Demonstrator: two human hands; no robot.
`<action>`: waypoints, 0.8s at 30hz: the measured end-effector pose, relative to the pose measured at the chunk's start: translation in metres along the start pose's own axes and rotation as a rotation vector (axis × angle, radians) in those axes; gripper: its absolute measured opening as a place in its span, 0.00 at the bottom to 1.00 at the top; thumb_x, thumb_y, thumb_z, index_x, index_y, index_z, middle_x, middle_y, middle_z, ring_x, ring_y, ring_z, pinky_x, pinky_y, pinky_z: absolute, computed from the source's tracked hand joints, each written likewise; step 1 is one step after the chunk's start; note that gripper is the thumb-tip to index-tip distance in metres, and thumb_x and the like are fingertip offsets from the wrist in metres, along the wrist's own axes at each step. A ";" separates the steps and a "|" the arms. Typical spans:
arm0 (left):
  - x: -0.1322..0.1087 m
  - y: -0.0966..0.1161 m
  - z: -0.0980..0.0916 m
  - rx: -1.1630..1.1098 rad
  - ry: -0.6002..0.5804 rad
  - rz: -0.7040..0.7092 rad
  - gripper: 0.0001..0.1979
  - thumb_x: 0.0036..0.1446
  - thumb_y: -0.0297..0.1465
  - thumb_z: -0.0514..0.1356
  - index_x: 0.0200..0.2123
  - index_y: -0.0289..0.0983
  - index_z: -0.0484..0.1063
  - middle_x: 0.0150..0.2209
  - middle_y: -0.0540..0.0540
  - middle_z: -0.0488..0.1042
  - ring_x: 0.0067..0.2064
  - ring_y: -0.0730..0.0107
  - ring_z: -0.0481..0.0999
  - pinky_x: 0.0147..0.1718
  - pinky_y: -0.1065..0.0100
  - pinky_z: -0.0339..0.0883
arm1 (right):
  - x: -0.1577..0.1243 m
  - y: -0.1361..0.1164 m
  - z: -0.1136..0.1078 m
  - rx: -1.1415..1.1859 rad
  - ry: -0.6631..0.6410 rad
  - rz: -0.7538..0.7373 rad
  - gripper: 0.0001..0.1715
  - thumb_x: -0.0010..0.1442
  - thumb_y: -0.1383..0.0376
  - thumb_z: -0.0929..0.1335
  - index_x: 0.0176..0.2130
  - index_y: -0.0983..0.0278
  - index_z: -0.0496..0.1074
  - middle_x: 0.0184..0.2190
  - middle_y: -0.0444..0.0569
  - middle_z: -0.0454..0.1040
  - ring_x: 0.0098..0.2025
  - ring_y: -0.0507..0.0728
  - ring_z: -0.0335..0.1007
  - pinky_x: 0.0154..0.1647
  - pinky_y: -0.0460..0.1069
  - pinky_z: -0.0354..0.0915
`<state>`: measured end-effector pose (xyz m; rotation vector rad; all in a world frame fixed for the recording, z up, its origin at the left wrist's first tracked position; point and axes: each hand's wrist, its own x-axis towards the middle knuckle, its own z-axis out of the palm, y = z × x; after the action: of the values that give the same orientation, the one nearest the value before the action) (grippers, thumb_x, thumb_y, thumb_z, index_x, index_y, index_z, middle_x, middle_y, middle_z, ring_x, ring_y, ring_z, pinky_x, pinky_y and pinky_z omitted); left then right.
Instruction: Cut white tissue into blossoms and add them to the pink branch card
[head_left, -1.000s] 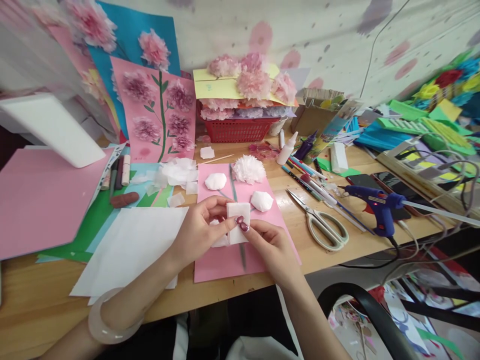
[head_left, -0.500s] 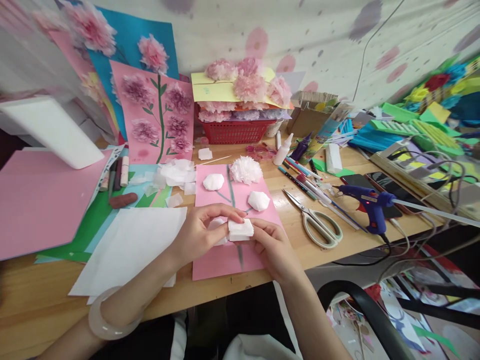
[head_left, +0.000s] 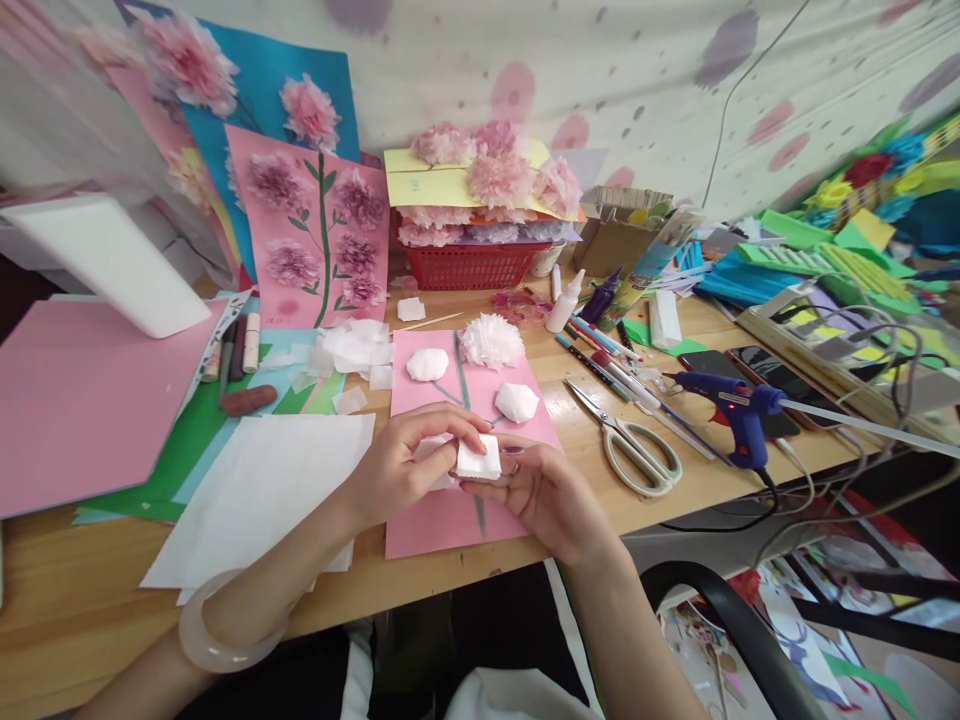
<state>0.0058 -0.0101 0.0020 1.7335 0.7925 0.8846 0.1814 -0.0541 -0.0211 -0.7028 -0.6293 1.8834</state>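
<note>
White tissue stack (head_left: 478, 460) is sitting clamped between left hand (head_left: 397, 470) and right hand (head_left: 547, 495), over the pink card (head_left: 450, 515). Beyond them one fluffed flower (head_left: 491, 340) is lying done (two flat rounds (head_left: 427, 364) unfluffed).

L hand (head_left: 401, 468) pinches, R hand (head_left: 546, 492) palm-up, fingertips touching.

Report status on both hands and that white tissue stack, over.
Grips shut: left hand and right hand pinch the white tissue stack. Stack held over the pink card. To the right, scissors and glue gun, apart.
</note>
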 end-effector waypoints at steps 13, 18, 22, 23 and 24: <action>-0.001 0.000 0.002 -0.138 0.057 -0.120 0.10 0.55 0.26 0.55 0.39 0.38 0.74 0.41 0.44 0.78 0.45 0.62 0.75 0.44 0.65 0.68 | 0.001 0.004 0.001 -0.111 -0.022 -0.008 0.17 0.54 0.65 0.73 0.45 0.65 0.75 0.37 0.52 0.80 0.39 0.57 0.78 0.47 0.52 0.69; -0.003 -0.003 0.008 -0.370 0.092 -0.151 0.17 0.54 0.30 0.61 0.48 0.38 0.65 0.45 0.41 0.77 0.46 0.62 0.75 0.43 0.65 0.69 | 0.005 0.010 0.003 -0.064 0.057 -0.045 0.13 0.54 0.62 0.73 0.40 0.66 0.76 0.33 0.51 0.80 0.36 0.55 0.78 0.45 0.50 0.69; -0.003 -0.003 0.015 -0.343 0.179 -0.214 0.21 0.45 0.28 0.68 0.43 0.38 0.67 0.42 0.42 0.78 0.42 0.62 0.77 0.40 0.66 0.70 | 0.010 0.018 0.012 -0.026 0.099 -0.141 0.12 0.52 0.61 0.74 0.38 0.63 0.77 0.34 0.50 0.80 0.37 0.57 0.77 0.45 0.53 0.69; -0.003 -0.003 0.017 -0.325 0.207 -0.218 0.20 0.44 0.28 0.68 0.42 0.38 0.68 0.41 0.42 0.79 0.42 0.62 0.77 0.40 0.66 0.70 | 0.012 0.021 0.014 -0.018 0.101 -0.167 0.13 0.52 0.61 0.74 0.39 0.63 0.77 0.35 0.50 0.80 0.39 0.58 0.76 0.46 0.53 0.68; -0.004 -0.003 0.018 -0.304 0.235 -0.208 0.19 0.45 0.28 0.68 0.41 0.38 0.69 0.41 0.43 0.79 0.43 0.62 0.77 0.41 0.66 0.70 | 0.013 0.023 0.016 -0.008 0.100 -0.187 0.14 0.52 0.60 0.74 0.40 0.62 0.77 0.35 0.51 0.80 0.41 0.58 0.76 0.47 0.54 0.68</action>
<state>0.0188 -0.0206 -0.0060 1.2735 0.9216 1.0190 0.1517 -0.0523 -0.0286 -0.7131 -0.6170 1.6641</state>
